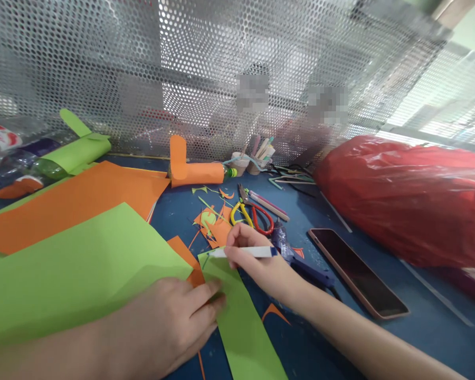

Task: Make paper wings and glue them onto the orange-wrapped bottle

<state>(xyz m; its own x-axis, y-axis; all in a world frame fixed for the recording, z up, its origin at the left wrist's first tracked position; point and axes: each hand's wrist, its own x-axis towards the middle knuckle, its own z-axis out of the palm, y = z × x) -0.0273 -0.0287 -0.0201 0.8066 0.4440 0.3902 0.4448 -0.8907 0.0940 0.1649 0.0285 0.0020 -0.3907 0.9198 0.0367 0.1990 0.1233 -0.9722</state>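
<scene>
My right hand (257, 258) is closed around a white pen with a blue cap (247, 252), its tip resting on the top edge of a narrow green paper strip (241, 322). My left hand (170, 322) lies flat with fingers together, pressing on the left edge of that strip. A large green sheet (75, 269) lies to the left of the strip, partly under my left forearm, with an orange sheet (75, 203) behind it.
Scissors with yellow and red handles (253, 214), paper scraps (214, 224), a blue glue gun (301, 261) and a phone (356, 272) lie on the blue table. Paper-wrapped bottles, orange (196, 170) and green (73, 153), lie before a perforated metal screen. A red plastic bag (411, 195) fills the right.
</scene>
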